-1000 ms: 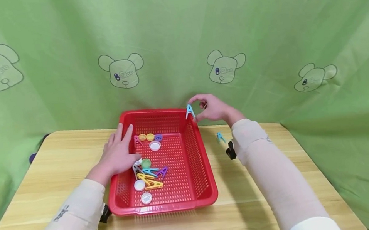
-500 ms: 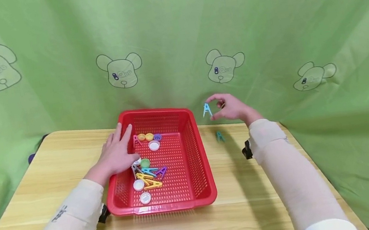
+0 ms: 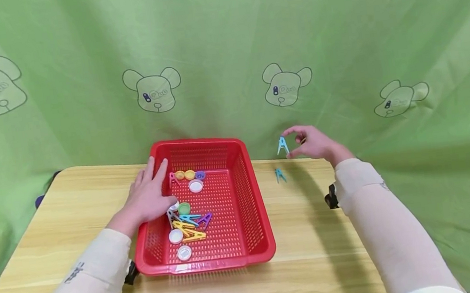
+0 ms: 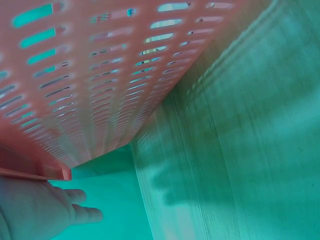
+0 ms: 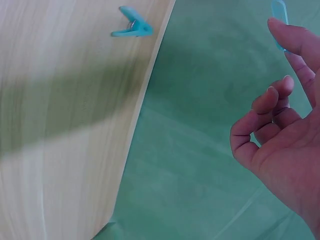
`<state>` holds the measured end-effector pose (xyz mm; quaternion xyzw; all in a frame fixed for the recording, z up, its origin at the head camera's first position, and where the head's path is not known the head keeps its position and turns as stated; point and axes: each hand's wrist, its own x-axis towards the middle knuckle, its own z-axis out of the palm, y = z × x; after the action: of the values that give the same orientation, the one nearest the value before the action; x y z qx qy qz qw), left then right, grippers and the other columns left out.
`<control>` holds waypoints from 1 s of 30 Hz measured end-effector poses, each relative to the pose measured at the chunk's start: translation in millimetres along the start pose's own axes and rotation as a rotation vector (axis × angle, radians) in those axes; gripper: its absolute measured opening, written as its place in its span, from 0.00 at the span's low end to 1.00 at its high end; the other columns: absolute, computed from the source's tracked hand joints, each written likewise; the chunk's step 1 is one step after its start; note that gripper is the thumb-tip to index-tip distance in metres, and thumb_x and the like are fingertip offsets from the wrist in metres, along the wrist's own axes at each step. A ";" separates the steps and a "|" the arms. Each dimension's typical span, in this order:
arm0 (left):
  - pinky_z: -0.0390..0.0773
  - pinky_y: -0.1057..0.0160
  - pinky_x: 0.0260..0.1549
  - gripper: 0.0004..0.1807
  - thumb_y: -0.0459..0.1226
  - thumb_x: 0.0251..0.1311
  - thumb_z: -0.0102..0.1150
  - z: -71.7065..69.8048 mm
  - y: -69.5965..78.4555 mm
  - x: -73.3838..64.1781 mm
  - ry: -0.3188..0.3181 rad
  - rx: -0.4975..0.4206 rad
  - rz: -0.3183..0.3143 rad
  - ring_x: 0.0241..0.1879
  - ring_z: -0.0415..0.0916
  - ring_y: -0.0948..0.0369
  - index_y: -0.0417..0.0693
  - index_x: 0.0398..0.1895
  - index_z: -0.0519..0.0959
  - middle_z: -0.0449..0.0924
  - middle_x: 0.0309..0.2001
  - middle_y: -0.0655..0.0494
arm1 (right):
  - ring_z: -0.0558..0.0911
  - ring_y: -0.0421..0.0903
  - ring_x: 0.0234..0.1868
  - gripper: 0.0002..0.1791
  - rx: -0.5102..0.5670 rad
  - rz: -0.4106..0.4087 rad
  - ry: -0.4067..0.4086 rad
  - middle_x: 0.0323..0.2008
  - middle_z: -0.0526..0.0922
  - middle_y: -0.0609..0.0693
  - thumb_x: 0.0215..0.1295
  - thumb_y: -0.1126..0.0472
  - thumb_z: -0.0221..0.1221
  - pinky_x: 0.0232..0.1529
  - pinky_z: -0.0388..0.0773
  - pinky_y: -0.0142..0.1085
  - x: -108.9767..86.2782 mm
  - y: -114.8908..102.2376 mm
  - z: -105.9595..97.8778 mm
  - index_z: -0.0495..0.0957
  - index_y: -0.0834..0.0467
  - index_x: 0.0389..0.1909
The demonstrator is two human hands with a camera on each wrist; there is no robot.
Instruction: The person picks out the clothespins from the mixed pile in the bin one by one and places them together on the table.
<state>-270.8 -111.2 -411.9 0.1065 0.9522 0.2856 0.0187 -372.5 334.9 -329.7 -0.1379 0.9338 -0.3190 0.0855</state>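
Note:
My right hand [image 3: 312, 142] pinches a light blue clothespin [image 3: 282, 145] between thumb and index finger, held up over the table's back edge. In the right wrist view only part of this clothespin [image 5: 280, 11] shows beyond the thumb. A second blue clothespin [image 3: 280, 175] lies on the table just below it. My left hand [image 3: 148, 197] rests with spread fingers on the left rim of a red plastic basket [image 3: 255, 203], thumb reaching inside. In the basket lie yellow clothespins [image 3: 194, 234], a purple clothespin [image 3: 206, 219], a pink one, and several round caps, among them a green cap [image 3: 184, 208].
The wooden table [image 3: 303, 256] ends at the back against a green curtain [image 3: 213, 45] with printed bear heads. Its right part lies under my right forearm. In the left wrist view the basket's slotted side wall [image 4: 100, 75] stands close beside the left hand.
My right hand has carried the blue clothespin rightward, from over the basket's back right corner, and slightly lower. The left hand and the basket stay nearly where they were.

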 end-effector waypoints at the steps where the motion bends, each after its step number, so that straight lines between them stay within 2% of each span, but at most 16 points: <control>1: 0.39 0.29 0.66 0.54 0.43 0.59 0.64 0.1 -0.3 -0.1 0.000 0.000 0.001 0.73 0.31 0.31 0.49 0.81 0.40 0.23 0.79 0.42 | 0.67 0.49 0.34 0.37 0.004 0.005 0.000 0.33 0.69 0.57 0.50 0.68 0.74 0.34 0.70 0.40 -0.3 2.1 0.3 0.74 0.58 0.64; 12: 0.40 0.29 0.66 0.54 0.43 0.59 0.64 0.9 -4.1 3.0 0.009 0.003 0.009 0.73 0.32 0.31 0.49 0.82 0.40 0.24 0.79 0.42 | 0.67 0.49 0.34 0.38 0.010 0.012 -0.045 0.33 0.68 0.58 0.50 0.69 0.73 0.34 0.69 0.38 -5.1 23.6 1.8 0.72 0.64 0.65; 20: 0.42 0.29 0.66 0.54 0.44 0.58 0.64 1.4 -3.2 3.5 0.014 0.008 0.016 0.73 0.33 0.31 0.48 0.82 0.41 0.25 0.79 0.42 | 0.67 0.48 0.32 0.36 0.046 0.024 -0.080 0.30 0.68 0.57 0.52 0.71 0.71 0.35 0.70 0.38 -27.7 7.0 -2.8 0.71 0.70 0.63; 23: 0.42 0.29 0.66 0.54 0.44 0.58 0.64 1.0 -3.4 3.1 0.015 0.013 0.015 0.73 0.32 0.31 0.48 0.82 0.41 0.25 0.79 0.41 | 0.67 0.49 0.32 0.36 0.059 0.026 -0.091 0.31 0.68 0.59 0.52 0.71 0.71 0.34 0.69 0.38 -25.3 18.6 -1.9 0.71 0.69 0.63; 30: 0.42 0.29 0.66 0.54 0.44 0.59 0.64 1.6 -5.8 2.8 0.011 0.019 0.013 0.73 0.33 0.31 0.48 0.81 0.41 0.24 0.79 0.41 | 0.66 0.48 0.33 0.37 0.067 0.028 -0.084 0.32 0.68 0.56 0.51 0.68 0.73 0.33 0.68 0.38 -9.7 68.0 4.4 0.73 0.63 0.64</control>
<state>-274.6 -114.5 -416.4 0.1113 0.9543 0.2773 0.0104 -376.0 387.0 -374.5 -0.1352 0.9200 -0.3429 0.1334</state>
